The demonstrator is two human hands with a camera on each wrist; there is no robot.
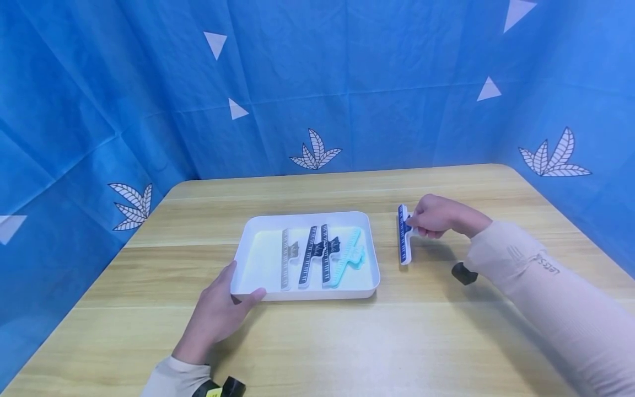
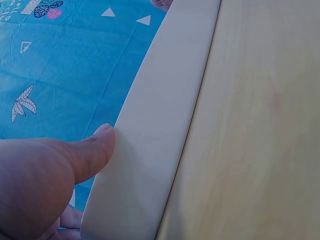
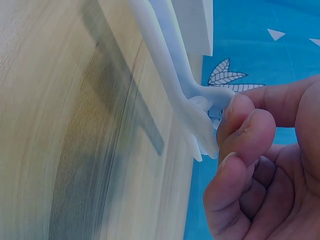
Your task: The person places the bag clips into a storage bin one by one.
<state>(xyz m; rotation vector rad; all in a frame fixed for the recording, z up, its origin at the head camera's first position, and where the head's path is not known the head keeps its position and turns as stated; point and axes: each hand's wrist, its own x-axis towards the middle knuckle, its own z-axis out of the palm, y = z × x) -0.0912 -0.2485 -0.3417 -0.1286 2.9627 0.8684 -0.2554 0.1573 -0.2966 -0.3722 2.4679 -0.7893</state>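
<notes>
My right hand (image 1: 432,216) pinches a long navy-and-white clip (image 1: 404,242) by its middle tab, to the right of a white tray (image 1: 317,295). In the right wrist view the clip's pale arms (image 3: 165,55) stand off the wood, with a shadow beside them. My left hand (image 1: 218,309) grips the tray's near left corner, its thumb against the front wall in the left wrist view. Several similar clips lie side by side in the tray: a grey one (image 1: 285,264), two black-and-white ones (image 1: 307,259) and a mint one (image 1: 343,264).
The tray stands on a light wooden table (image 1: 347,342). Behind the table and along its sides hangs a blue cloth (image 1: 387,110) printed with white triangles and leaves. A black wrist device (image 1: 464,273) sits under the right sleeve.
</notes>
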